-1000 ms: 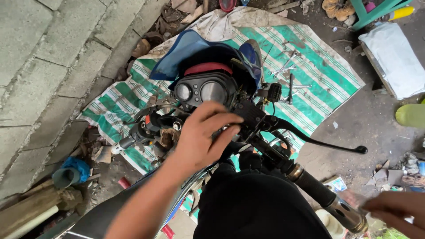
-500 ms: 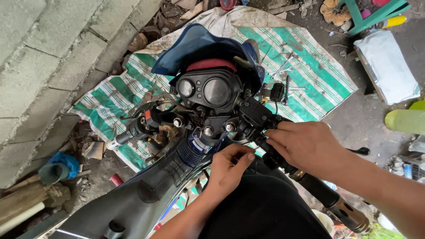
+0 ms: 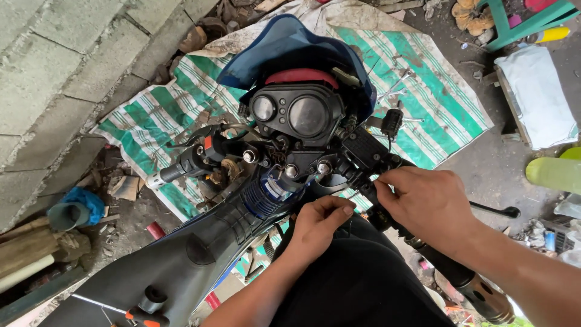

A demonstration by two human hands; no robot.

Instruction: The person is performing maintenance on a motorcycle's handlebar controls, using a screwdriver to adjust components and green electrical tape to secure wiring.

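I look down on a motorcycle's handlebars, with a black twin-dial instrument cluster (image 3: 296,115) under a blue front fairing (image 3: 284,48). My right hand (image 3: 426,203) is closed around the right handlebar (image 3: 448,272), just behind the black brake master cylinder (image 3: 363,148); its fingertips pinch at the clamp there. My left hand (image 3: 318,227) is curled just below the steering clamp bolts (image 3: 290,171), thumb against forefinger. Whether it holds anything small is hidden. The left grip (image 3: 181,169) sticks out free.
A green-and-white striped tarp (image 3: 436,91) with loose metal tools (image 3: 393,85) lies under the front wheel area. A grey block wall (image 3: 54,72) stands on the left. A white sack (image 3: 535,91), a yellow-green bottle (image 3: 554,172) and scattered debris are on the right. An orange-handled tool (image 3: 142,316) rests on the bodywork.
My left hand came off the top of the steering clamp and dropped below it. My right hand came in from the lower right and closed on the right handlebar.
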